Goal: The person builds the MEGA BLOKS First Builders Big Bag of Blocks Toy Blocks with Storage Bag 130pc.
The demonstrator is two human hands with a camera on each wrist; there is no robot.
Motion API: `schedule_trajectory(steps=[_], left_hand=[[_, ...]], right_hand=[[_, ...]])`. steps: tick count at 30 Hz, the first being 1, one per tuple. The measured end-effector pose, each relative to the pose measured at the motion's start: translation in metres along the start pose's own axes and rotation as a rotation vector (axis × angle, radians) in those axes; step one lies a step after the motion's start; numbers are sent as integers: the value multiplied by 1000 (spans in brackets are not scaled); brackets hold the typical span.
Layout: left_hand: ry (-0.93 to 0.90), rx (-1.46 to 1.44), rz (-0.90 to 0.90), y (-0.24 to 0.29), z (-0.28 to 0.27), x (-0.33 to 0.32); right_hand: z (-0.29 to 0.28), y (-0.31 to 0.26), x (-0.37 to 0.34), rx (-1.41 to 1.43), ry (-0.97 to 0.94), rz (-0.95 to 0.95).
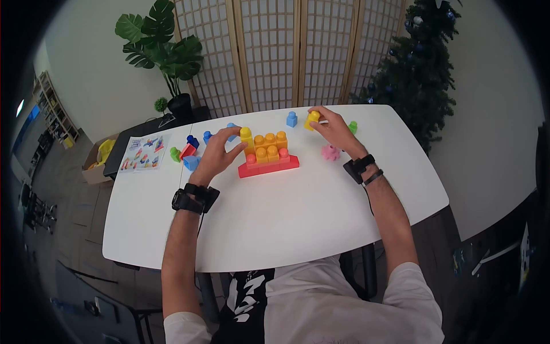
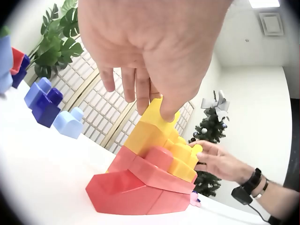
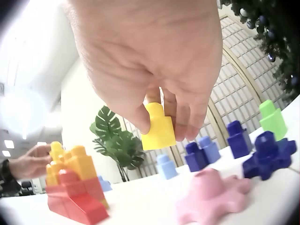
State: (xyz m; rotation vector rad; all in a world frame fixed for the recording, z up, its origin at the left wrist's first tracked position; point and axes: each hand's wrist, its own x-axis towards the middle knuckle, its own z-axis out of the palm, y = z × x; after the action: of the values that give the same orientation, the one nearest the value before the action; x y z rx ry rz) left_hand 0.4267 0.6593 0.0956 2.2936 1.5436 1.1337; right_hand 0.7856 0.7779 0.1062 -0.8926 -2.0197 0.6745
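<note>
A built model of toy building blocks stands on the white table, with a red boat-shaped base [image 1: 269, 168] and orange-yellow blocks [image 1: 267, 153] on top. At its left end my left hand [image 1: 213, 157] pinches a yellow block [image 2: 157, 112] between thumb and fingers; this block sits above the red layer. My right hand [image 1: 336, 132] is to the right of the model and grips another yellow block [image 3: 158, 132], which hangs above the table in the right wrist view. Below the right hand lies a pink star-shaped block [image 1: 330, 152].
Light blue block [image 1: 292, 119] stands at the back. Several blue, red and green blocks lie left, near a green block [image 1: 175, 153]. A printed picture sheet [image 1: 143, 153] is at the table's left edge. Another green block [image 1: 353, 126] and a dark blue star-shaped block [image 3: 267, 154] are on the right.
</note>
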Motion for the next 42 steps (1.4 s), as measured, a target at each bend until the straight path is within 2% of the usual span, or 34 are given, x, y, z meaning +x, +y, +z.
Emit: schedule_trajectory(steps=[2,6,8,9,11,13,15,18,20,24,32,39,42], left_hand=[[70,128,162,-4,-1,2],[-9,47,92,-4,-4,7],[-22,78,99,-2,-4,7],[-21,79,99,-2,-5,8],[-22,158,168,-4,-5,11],[-48,156,142,-5,-4,13],[-74,158,123,-5,-5,14],[-94,126,91,-4,-5,19],[-172,103,4,5,-9,18],[-126,159,90,0,-6,18],[-229,169,-61,19,-11,27],[-212,166,-5,7,-6,28],[-216,119,-71,10,-5,26]], right_hand=[[7,-31,5,46,-61,-1],[32,-38,16,184,-144,-112],[40,-37,19,87,-225,-174],[41,-35,19,-70,-289,-198],[48,-32,19,-51,-295,-195],[50,-34,18,-33,-304,-189],[45,-41,22,-119,-401,-136],[50,-37,20,-102,-351,-180],[53,-36,19,-83,-353,-169],[56,-31,20,-67,-337,-179],[60,-36,22,-189,-379,-173],[61,-36,24,-218,-387,-183],[63,-35,21,-209,-366,-186]])
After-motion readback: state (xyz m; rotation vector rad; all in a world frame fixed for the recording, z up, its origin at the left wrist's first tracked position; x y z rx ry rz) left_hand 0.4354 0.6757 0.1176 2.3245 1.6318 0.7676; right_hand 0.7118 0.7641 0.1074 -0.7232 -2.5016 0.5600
